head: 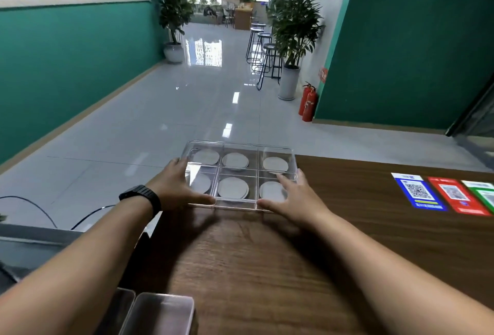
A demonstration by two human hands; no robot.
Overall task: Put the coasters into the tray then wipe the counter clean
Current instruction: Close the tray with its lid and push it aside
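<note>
Hands on tray: left hand and right hand both spread flat, fingers straight, touching its near corners; coasters inside, desk under.

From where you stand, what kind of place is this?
Probably a café or a shared lounge, seen from behind its wooden counter. QR payment stickers are stuck on the countertop, bar stools line the far hall, and a clear tray of coasters sits at the counter's edge.
</note>
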